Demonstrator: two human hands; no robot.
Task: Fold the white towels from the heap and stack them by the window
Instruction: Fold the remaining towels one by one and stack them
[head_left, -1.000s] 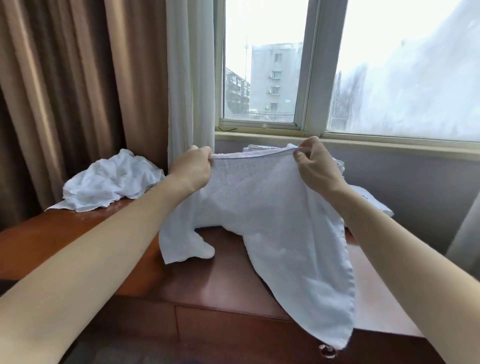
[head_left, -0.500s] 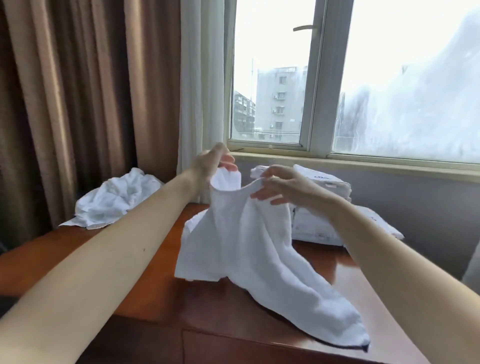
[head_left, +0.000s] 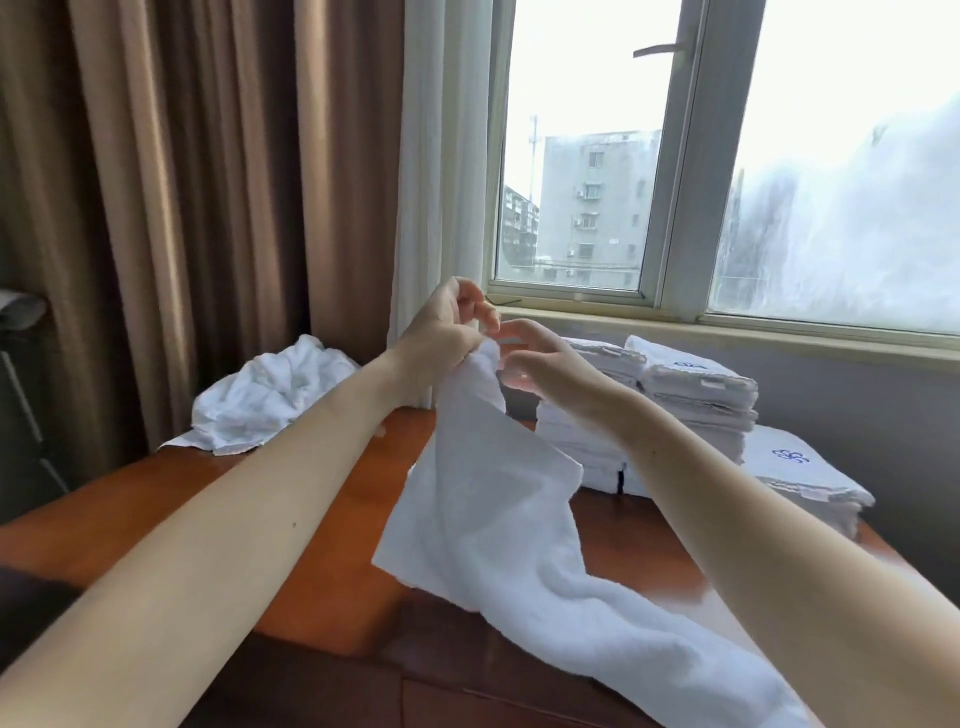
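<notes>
Okay, hidden bits first. The top corner of the white terry towel (head_left: 493, 509) is bunched inside the left hand (head_left: 441, 332), whose fingers curl round it and grip it, so the corner itself can't be seen. The right hand (head_left: 540, 369) sits just beside that bunch with its fingers arched. I can't tell if it pinches the cloth or only hovers at it. The towel's low end is cut off by the bottom edge of the view. The right forearm covers part of the tall stack of folded white towels (head_left: 696, 395) under the grey-framed window (head_left: 675, 171).

The towel hangs above the reddish-brown wooden table (head_left: 130, 499), with its top end raised at the hands. Its long axis runs from there down toward the near right, where the cloth drapes over the tabletop. One loose corner sticks out to the left, low down.

The crumpled heap of white towels (head_left: 270, 389) lies at the table's far left by the brown curtains (head_left: 208, 182), well apart from the stack. A lower pile of folded towels with a blue emblem (head_left: 800, 478) sits just right of the tall stack.
</notes>
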